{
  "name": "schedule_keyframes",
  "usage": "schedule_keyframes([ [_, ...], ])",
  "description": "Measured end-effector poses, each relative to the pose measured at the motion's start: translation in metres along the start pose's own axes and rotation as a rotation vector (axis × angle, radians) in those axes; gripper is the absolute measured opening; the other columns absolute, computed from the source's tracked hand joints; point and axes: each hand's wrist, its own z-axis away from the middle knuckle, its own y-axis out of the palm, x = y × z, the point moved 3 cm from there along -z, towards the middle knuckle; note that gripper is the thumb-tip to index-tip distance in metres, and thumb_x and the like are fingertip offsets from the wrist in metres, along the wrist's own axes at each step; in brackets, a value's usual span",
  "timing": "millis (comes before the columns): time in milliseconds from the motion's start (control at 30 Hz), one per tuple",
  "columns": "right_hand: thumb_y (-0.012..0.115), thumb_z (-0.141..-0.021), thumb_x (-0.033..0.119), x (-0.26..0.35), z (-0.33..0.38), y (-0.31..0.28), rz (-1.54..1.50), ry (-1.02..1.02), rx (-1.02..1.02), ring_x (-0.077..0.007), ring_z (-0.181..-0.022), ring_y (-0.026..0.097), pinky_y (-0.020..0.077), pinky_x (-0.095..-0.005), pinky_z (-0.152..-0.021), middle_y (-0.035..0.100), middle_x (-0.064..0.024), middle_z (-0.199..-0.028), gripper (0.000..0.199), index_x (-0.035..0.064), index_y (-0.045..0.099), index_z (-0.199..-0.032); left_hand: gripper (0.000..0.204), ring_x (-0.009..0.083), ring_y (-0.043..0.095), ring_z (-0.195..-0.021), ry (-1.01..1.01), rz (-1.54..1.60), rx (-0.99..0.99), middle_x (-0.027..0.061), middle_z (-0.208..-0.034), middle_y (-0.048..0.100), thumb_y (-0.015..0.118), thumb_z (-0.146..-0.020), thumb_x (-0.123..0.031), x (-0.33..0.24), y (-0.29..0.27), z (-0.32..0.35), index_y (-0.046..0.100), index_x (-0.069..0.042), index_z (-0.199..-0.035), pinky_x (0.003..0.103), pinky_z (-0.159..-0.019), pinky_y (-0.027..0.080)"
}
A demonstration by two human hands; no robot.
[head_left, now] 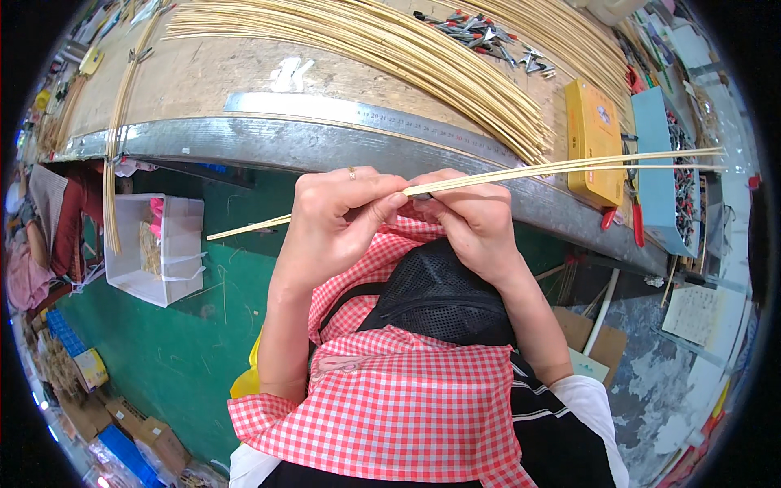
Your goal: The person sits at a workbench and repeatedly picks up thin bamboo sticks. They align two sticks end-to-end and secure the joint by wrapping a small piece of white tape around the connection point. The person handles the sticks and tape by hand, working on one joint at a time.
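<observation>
Both my hands are closed on a few thin bamboo strips (561,167) held across my lap, just below the workbench edge. My left hand (338,213), with a ring on one finger, pinches the strips from the left, and a short end (244,228) sticks out to its left. My right hand (472,215) grips them close beside it, fingertips almost touching the left ones. The long ends run right past a yellow box (592,138). A red checked cloth (390,390) and a black mesh pouch (439,297) lie on my lap.
A wooden workbench (220,77) with a metal front edge carries a large fan of bamboo strips (390,41), a steel ruler (325,107), metal clips (480,34) and a blue tray (659,154). A clear plastic bin (154,244) stands on the green floor; cardboard boxes (150,435) lie lower left.
</observation>
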Motion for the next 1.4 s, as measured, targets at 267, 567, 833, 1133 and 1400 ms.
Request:
schedule_keyframes([
  [267, 0.062, -0.074, -0.010, 0.000, 0.004, -0.005, 0.037, 0.034, -0.146, -0.0279, -0.075, 0.068, 0.0541, -0.0323, -0.066, 0.068, -0.0167, -0.086, 0.017, -0.0065, 0.066, -0.090, 0.011, 0.0176, 0.053, -0.050, 0.017, 0.001, -0.049, 0.0105, -0.059, 0.055, 0.069, -0.076, 0.001, 0.003, -0.001, 0.000, 0.070, 0.001, -0.087, 0.029, -0.047, 0.039],
  [567, 0.065, -0.076, -0.007, 0.004, 0.002, -0.004, 0.044, 0.037, -0.136, -0.0227, -0.071, 0.066, 0.0517, -0.0295, -0.062, 0.068, -0.0153, -0.087, 0.015, -0.0068, 0.067, -0.091, 0.010, 0.0164, 0.058, -0.052, -0.007, 0.027, -0.054, 0.0101, -0.062, 0.061, 0.069, -0.077, 0.002, 0.002, -0.001, 0.000, 0.070, 0.002, -0.087, 0.028, -0.048, 0.042],
  [833, 0.067, -0.078, -0.003, 0.008, -0.006, -0.010, 0.042, -0.027, -0.108, -0.0237, -0.081, 0.066, 0.0519, -0.0306, -0.074, 0.066, -0.0161, -0.101, 0.023, -0.0049, 0.066, -0.101, 0.011, 0.0137, 0.062, -0.057, -0.059, 0.101, 0.027, 0.0103, -0.066, 0.065, 0.066, -0.080, 0.000, 0.010, -0.008, 0.000, 0.070, 0.004, -0.090, 0.025, -0.052, 0.046],
  [1133, 0.062, -0.087, -0.001, 0.001, 0.001, -0.030, -0.686, 0.126, -0.348, -0.0121, -0.065, 0.059, 0.0520, -0.0236, -0.061, 0.065, -0.0126, -0.084, 0.013, -0.0077, 0.066, -0.098, 0.017, 0.0142, 0.065, -0.075, -0.212, 0.204, 0.180, 0.0118, -0.084, 0.070, 0.063, -0.084, -0.003, 0.021, -0.021, 0.003, 0.069, 0.005, -0.098, 0.025, -0.063, 0.050],
  [1400, 0.064, -0.084, -0.002, 0.009, 0.000, 0.011, -0.413, 0.191, -0.163, -0.0123, -0.061, 0.061, 0.0475, -0.0241, -0.053, 0.066, -0.0081, -0.074, 0.009, -0.0047, 0.068, -0.091, 0.033, 0.0234, 0.066, -0.081, 0.257, -0.228, -0.051, 0.0121, -0.088, 0.068, 0.074, -0.066, 0.000, -0.035, -0.004, -0.004, 0.071, -0.001, -0.099, 0.031, -0.072, 0.051],
])
